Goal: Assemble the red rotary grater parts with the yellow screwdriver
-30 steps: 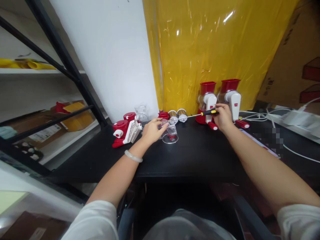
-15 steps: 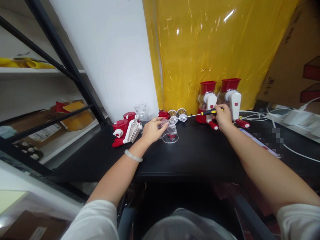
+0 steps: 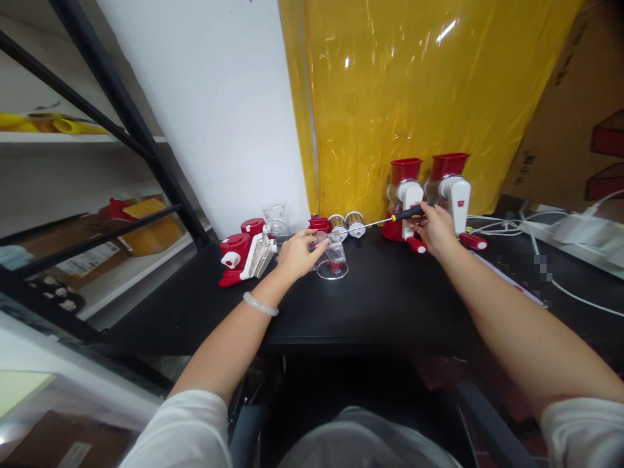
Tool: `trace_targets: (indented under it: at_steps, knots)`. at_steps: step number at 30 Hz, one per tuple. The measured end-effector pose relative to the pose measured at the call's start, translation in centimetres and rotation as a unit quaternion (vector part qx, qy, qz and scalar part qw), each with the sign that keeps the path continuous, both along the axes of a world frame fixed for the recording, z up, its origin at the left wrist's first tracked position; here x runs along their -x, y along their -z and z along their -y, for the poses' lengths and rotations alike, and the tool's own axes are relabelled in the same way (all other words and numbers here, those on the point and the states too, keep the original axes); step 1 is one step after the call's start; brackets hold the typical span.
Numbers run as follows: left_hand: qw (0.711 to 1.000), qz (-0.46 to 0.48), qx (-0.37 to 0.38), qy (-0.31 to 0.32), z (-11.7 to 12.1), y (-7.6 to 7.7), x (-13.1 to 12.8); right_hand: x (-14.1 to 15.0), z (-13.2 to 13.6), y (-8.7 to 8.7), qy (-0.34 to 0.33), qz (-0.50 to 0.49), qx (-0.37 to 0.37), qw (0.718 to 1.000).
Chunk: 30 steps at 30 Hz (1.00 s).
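Observation:
My left hand [image 3: 302, 252] is closed round a clear plastic grater body [image 3: 332, 265], which rests on the black table. In my right hand [image 3: 435, 227], fingers grip the end of a screwdriver [image 3: 408, 213] with a black and yellow handle. Its long shaft runs leftward to the clear body near my left fingers; where the tip sits I cannot make out. Just behind lie two metal grater drums [image 3: 355, 223] and a small red part [image 3: 318, 223]. Left of my left hand are red grater bases [image 3: 235, 248] and a white crank arm [image 3: 258, 255].
Two assembled red and white rotary graters [image 3: 405, 195] stand behind my right hand. A clear hopper [image 3: 275, 216] is at the back left. White cables [image 3: 502, 224] and a power strip [image 3: 580, 227] lie on the right. A black metal shelf frame [image 3: 112, 84] rises at left.
My right hand has shifted slightly, with its fingers rearranged on the screwdriver, whose handle end is tilted a little higher. My left hand stays in place on the clear body.

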<state>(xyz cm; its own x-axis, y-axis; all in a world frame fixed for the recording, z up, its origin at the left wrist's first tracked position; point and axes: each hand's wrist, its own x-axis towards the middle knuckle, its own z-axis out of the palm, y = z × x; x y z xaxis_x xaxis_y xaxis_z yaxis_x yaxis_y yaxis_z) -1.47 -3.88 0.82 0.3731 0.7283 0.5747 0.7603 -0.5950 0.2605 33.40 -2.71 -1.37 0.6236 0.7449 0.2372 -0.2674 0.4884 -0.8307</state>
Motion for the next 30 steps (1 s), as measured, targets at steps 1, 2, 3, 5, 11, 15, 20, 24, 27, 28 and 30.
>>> trace_targets:
  at_steps: [1,2,3,5,11,15,20,24,27,28,30]
  knots:
    - [1.000,0.000,0.000,0.001,0.00,-0.01,-0.01,0.10,0.07,-0.04,0.006,0.003,0.005,1.000]
    - [1.000,0.001,0.000,0.001,0.00,-0.02,-0.01,0.17,0.11,-0.04,0.014,0.012,0.009,1.000]
    - [1.000,0.001,0.000,0.000,0.00,-0.02,-0.01,0.20,0.11,0.01,0.024,0.028,0.013,0.999]
    - [1.000,0.003,0.002,0.000,-0.02,0.00,-0.01,0.16,0.04,0.21,0.053,0.070,0.016,0.996]
    - [1.000,0.002,0.003,0.001,-0.04,0.00,0.02,-0.32,-0.19,0.81,0.111,0.161,0.026,0.980]
    - [1.000,-0.001,0.006,-0.003,0.00,-0.04,0.01,-0.37,-0.45,0.72,0.095,0.131,0.027,0.987]
    - [1.000,0.003,0.003,0.004,0.04,-0.04,0.02,-0.27,-0.84,0.56,0.059,0.069,0.013,0.996]
    - [1.000,0.001,0.002,0.002,0.02,-0.01,0.03,-0.12,-0.74,0.40,0.048,0.052,0.020,0.997]
    - [1.000,0.002,0.000,0.004,0.00,0.01,0.04,0.06,-0.54,0.28,0.050,0.054,0.028,0.997]
    - [1.000,0.002,-0.002,0.006,-0.01,0.02,0.04,0.13,-0.50,0.27,0.055,0.061,0.028,0.996]
    - [1.000,0.001,-0.005,0.007,-0.04,0.04,0.06,0.22,-0.48,0.35,0.068,0.078,0.026,0.994]
